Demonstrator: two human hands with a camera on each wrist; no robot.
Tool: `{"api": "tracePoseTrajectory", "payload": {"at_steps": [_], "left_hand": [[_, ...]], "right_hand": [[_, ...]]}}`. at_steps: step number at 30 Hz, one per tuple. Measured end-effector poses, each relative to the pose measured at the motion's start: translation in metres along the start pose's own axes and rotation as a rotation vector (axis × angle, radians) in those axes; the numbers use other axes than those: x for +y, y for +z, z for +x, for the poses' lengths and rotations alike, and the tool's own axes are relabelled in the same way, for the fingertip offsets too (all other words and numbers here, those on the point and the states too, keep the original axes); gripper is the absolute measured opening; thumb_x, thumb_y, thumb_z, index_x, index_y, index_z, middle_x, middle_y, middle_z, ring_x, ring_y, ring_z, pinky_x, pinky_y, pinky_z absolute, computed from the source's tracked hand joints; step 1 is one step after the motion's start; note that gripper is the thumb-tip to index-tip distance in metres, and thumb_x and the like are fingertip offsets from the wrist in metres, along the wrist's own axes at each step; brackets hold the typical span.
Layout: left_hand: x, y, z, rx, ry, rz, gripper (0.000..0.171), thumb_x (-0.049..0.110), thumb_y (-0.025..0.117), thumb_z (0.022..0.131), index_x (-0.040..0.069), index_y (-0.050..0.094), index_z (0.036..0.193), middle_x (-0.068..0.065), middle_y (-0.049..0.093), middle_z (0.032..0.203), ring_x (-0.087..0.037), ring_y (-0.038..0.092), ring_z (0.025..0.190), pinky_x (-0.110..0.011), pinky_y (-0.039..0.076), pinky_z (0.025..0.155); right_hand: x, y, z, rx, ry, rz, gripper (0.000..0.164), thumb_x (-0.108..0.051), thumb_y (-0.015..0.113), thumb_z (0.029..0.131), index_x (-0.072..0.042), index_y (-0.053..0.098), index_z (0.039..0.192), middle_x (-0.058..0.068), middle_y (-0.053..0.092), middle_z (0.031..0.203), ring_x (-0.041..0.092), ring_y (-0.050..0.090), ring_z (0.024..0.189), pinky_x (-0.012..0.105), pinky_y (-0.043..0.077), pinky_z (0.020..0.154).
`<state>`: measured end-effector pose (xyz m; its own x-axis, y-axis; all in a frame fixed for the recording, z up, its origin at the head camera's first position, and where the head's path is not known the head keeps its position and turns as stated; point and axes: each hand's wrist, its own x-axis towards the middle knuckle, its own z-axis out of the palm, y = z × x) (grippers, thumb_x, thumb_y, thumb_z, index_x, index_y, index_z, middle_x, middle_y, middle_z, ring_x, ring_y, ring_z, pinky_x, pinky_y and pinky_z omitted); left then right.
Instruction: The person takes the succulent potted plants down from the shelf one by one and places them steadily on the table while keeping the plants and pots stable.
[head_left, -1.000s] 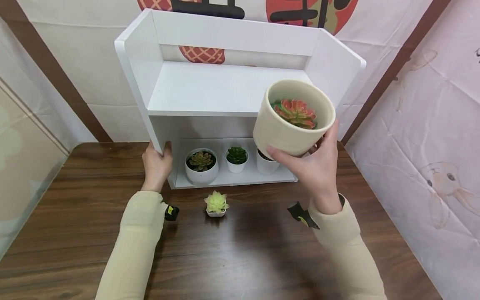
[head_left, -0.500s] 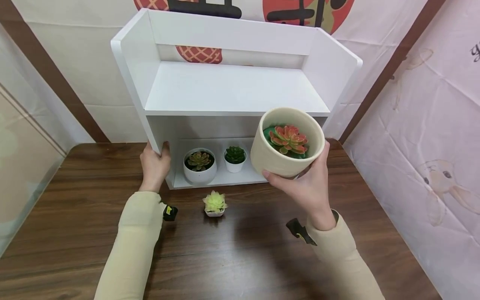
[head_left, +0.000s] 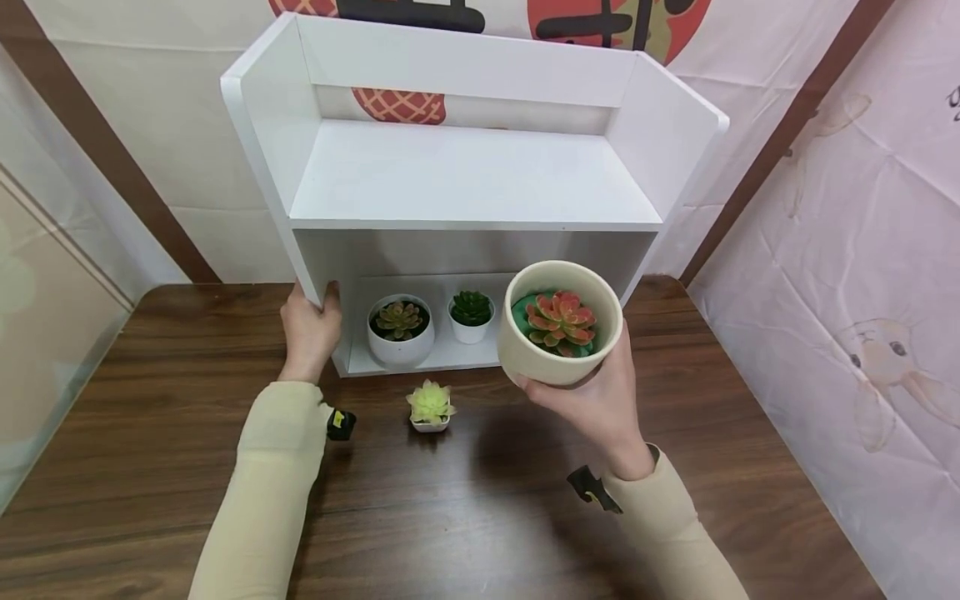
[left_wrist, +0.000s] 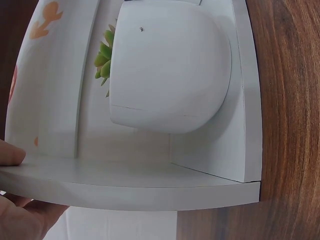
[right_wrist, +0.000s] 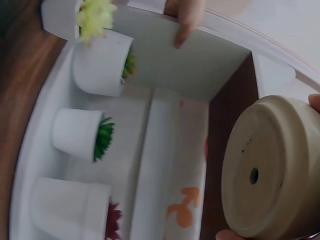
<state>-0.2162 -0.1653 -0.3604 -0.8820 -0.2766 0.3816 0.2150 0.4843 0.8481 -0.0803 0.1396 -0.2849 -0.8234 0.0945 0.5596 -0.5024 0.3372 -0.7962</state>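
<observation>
My left hand [head_left: 309,337] grips the left side panel of a white two-tier shelf [head_left: 472,175], thumb on the inner face. My right hand [head_left: 600,408] holds a cream flowerpot [head_left: 536,367] with a red-edged succulent [head_left: 561,321] in it, raised in front of the lower tier's right part. The pot tilts toward me; its base, with a drain hole [right_wrist: 254,175], shows in the right wrist view. On the lower tier stand a round white pot [head_left: 405,350] with a brownish-green succulent, a smaller white pot [head_left: 470,335] with a dark green one, and a white pot [right_wrist: 70,207] with a dark red plant, hidden in the head view.
A tiny white pot with a yellow-green succulent [head_left: 431,404] stands on the brown wooden table [head_left: 420,508] in front of the shelf. The upper tier rises above the lower opening. Printed cloth [head_left: 817,250] hangs behind and at the sides.
The right hand has lowered the cream pot and brought it left, from in front of the upper tier to the lower one. My left hand keeps its hold on the panel.
</observation>
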Motion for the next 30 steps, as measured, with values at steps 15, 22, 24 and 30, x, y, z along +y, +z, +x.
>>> {"api": "tracePoseTrajectory", "payload": {"at_steps": [15, 22, 24, 30], "left_hand": [[0.001, -0.001, 0.001, -0.013, -0.013, 0.002, 0.04, 0.011, 0.048, 0.097, -0.01, 0.048, 0.13, -0.033, 0.055, 0.128, -0.047, 0.052, 0.119, -0.059, 0.043, 0.097], [0.002, -0.001, 0.001, -0.008, -0.007, -0.004, 0.039, 0.011, 0.048, 0.097, -0.01, 0.049, 0.129, -0.033, 0.055, 0.126, -0.047, 0.053, 0.118, -0.06, 0.043, 0.096], [0.002, -0.001, 0.0, -0.005, -0.004, -0.001, 0.039, 0.01, 0.049, 0.096, -0.011, 0.049, 0.129, -0.033, 0.055, 0.126, -0.047, 0.053, 0.118, -0.06, 0.043, 0.097], [0.002, -0.001, 0.0, -0.005, -0.006, -0.007, 0.039, 0.01, 0.049, 0.096, -0.011, 0.049, 0.129, -0.033, 0.055, 0.127, -0.046, 0.053, 0.118, -0.059, 0.042, 0.097]], "right_hand": [[0.024, 0.011, -0.025, -0.015, 0.109, -0.049, 0.1, -0.001, 0.09, 0.052, -0.004, 0.04, 0.139, 0.009, 0.05, 0.134, 0.017, 0.047, 0.119, 0.033, 0.038, 0.103], [0.036, 0.018, -0.035, -0.015, 0.157, -0.069, 0.101, -0.001, 0.09, 0.052, -0.004, 0.04, 0.139, 0.01, 0.05, 0.133, 0.018, 0.048, 0.119, 0.033, 0.038, 0.103], [0.038, 0.02, -0.038, -0.015, 0.169, -0.067, 0.101, -0.001, 0.09, 0.052, -0.003, 0.04, 0.139, 0.011, 0.05, 0.133, 0.019, 0.048, 0.119, 0.035, 0.038, 0.103], [0.048, 0.024, -0.045, -0.007, 0.202, -0.087, 0.099, -0.003, 0.09, 0.051, 0.001, 0.04, 0.137, 0.015, 0.051, 0.132, 0.025, 0.049, 0.118, 0.041, 0.037, 0.102]]}}
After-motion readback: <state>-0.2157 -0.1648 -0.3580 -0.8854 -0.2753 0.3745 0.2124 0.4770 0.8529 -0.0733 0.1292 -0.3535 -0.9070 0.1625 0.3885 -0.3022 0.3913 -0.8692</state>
